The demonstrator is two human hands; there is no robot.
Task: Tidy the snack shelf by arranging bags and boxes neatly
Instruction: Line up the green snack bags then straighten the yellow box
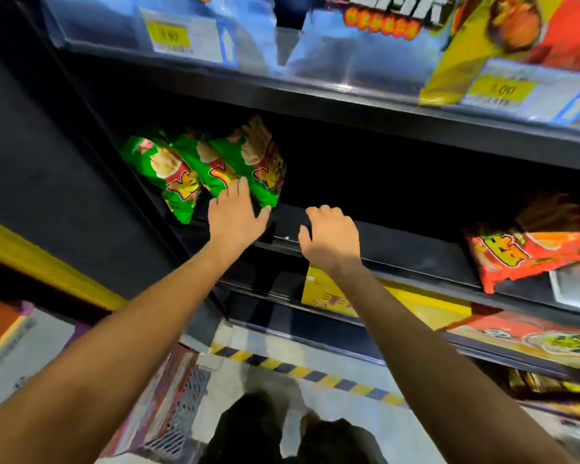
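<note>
1. Green bags (pixel 208 165): three, leaning in a loose fan at the far left of the dark middle shelf (pixel 399 249), tops tipped diff ways, bottoms near the front lip.
2. Left hand (pixel 236 217): fingers straight and spread, tips at the lower edge of the rightmost green bag. Looks like touching, not gripping.
3. Right hand (pixel 329 237): over the bare shelf front, fingers loosely curled, holding nothing, well apart from any bag.
4. Red bag (pixel 529 249): lies flat at the shelf's right end, w/ a wide gap between it and the green ones.
5. Step in hand, prob: squaring up the green bags. To do it well:
   - press w/ a flat palm, not fingertips; these bags are puffy and slide on smooth shelves.
   - bring the right hand to the right side of the group as a stop, so they don't fan out further.
   - stand them upright, faces fwd, bottoms in line w/ the lip.
6. Risk: pushing low tips the tops back into the dark rear, where depth can't be judged.
</note>
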